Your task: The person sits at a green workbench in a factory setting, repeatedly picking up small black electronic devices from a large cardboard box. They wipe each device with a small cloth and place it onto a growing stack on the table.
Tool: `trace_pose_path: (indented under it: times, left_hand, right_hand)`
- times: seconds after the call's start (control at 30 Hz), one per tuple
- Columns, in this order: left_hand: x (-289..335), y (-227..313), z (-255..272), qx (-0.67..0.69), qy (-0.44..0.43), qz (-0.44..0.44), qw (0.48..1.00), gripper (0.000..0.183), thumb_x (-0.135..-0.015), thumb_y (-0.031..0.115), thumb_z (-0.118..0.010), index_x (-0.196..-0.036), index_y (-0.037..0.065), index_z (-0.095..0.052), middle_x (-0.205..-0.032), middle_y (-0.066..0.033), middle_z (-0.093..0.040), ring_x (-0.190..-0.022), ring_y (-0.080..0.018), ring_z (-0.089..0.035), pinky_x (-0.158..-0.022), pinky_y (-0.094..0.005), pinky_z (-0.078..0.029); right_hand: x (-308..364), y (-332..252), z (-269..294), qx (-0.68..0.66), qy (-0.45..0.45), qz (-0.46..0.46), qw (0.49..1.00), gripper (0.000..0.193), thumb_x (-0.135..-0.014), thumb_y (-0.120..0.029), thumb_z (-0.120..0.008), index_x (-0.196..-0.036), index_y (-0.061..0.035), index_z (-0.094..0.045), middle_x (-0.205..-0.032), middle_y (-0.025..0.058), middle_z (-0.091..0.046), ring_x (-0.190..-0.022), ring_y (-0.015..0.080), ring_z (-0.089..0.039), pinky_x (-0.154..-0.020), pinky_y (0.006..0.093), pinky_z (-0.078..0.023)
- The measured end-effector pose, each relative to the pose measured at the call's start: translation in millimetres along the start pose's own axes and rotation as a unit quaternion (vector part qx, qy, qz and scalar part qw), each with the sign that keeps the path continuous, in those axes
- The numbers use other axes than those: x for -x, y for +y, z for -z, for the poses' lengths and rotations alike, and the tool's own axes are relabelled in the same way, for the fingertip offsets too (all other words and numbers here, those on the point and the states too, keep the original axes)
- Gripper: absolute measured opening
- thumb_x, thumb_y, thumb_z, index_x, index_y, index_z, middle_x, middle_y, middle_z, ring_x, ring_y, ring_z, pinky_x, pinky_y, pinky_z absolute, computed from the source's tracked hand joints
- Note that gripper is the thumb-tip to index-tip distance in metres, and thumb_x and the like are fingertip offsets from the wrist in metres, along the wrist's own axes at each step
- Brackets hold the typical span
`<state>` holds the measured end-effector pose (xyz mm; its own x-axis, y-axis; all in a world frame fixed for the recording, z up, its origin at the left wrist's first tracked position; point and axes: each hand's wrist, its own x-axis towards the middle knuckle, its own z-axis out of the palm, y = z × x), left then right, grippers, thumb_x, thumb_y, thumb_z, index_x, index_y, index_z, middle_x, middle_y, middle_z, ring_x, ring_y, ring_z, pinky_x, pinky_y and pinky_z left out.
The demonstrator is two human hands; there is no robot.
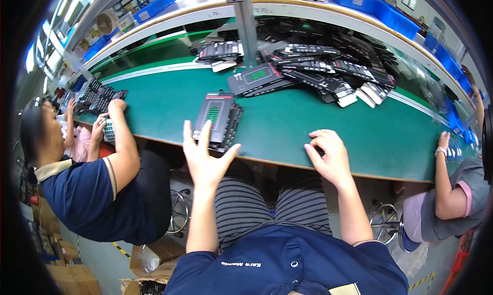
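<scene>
A short stack of flat dark grey boxes (216,112), each with a green panel on its face, lies on the green table (277,120) in front of me. Over the near edge of that stack is my left hand (201,159), fingers spread and thumb out; whether a fingertip touches the top box cannot be made out. My right hand (328,153) hovers at the table's front edge, fingers loosely curved, thumb apart from them, with nothing in it. Beyond the stack, more such flat boxes (259,76) lie overlapping at the foot of a large heap.
A big heap of dark boxes (328,63) fills the back right, some with white flaps open. A smaller pile (221,51) lies beside the metal post (245,33). Co-workers sit at left (97,182) and right (452,192). Blue bins (395,20) line the shelf above.
</scene>
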<state>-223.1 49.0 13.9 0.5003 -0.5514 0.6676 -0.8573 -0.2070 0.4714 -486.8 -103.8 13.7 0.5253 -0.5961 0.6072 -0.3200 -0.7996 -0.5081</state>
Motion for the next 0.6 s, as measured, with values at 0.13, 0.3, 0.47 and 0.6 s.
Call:
trace_pose_path:
  times: [0.13, 0.3, 0.47, 0.6]
  left_hand:
    - [-2.7, -13.7, -6.1, 0.009, 0.043, -0.034, 0.998, 0.058, -0.066, 0.020, -0.088, -0.120, 0.009, -0.069, -0.137, -0.0234, -0.053, -0.122, -0.0398, -0.055, -0.102, -0.0463, -0.046]
    - [-0.5, 5.7, -7.5, 0.031, 0.010, -0.012, 0.999, 0.068, -0.062, 0.030, -0.090, -0.121, 0.008, -0.065, -0.142, -0.0271, -0.047, -0.130, -0.0450, -0.047, -0.106, -0.0519, -0.042]
    - [-5.3, -21.5, -8.7, 0.005, 0.032, -0.039, 0.999, 0.061, -0.065, 0.018, -0.087, -0.120, 0.007, -0.064, -0.132, -0.0251, -0.054, -0.110, -0.0402, -0.064, -0.091, -0.0421, -0.054]
    - [-29.2, -47.7, -7.6, -0.029, 0.031, 0.002, 0.999, 0.058, -0.068, 0.026, -0.085, -0.119, 0.008, -0.063, -0.131, -0.0213, -0.055, -0.108, -0.0386, -0.064, -0.090, -0.0430, -0.054]
  right_hand:
    - [-0.1, -2.4, -1.3, 0.007, -0.002, 0.003, 1.000, 0.013, -0.079, -0.008, -0.074, -0.076, -0.0008, -0.063, -0.096, 0.0163, -0.070, -0.100, 0.0342, -0.065, -0.086, 0.0423, -0.052]
    - [2.0, -6.2, 0.5, 0.026, -0.011, -0.020, 0.999, 0.014, -0.080, -0.006, -0.073, -0.076, 0.0006, -0.062, -0.100, 0.0160, -0.070, -0.104, 0.0346, -0.063, -0.090, 0.0412, -0.050]
    - [1.7, -6.9, -2.0, 0.026, -0.027, -0.022, 0.999, 0.013, -0.081, -0.006, -0.072, -0.078, 0.0008, -0.061, -0.103, 0.0162, -0.070, -0.105, 0.0350, -0.063, -0.091, 0.0422, -0.050]
    - [1.5, -5.7, -1.4, 0.039, -0.025, -0.019, 0.999, 0.014, -0.081, -0.005, -0.072, -0.078, 0.0015, -0.060, -0.103, 0.0164, -0.069, -0.105, 0.0352, -0.063, -0.091, 0.0427, -0.050]
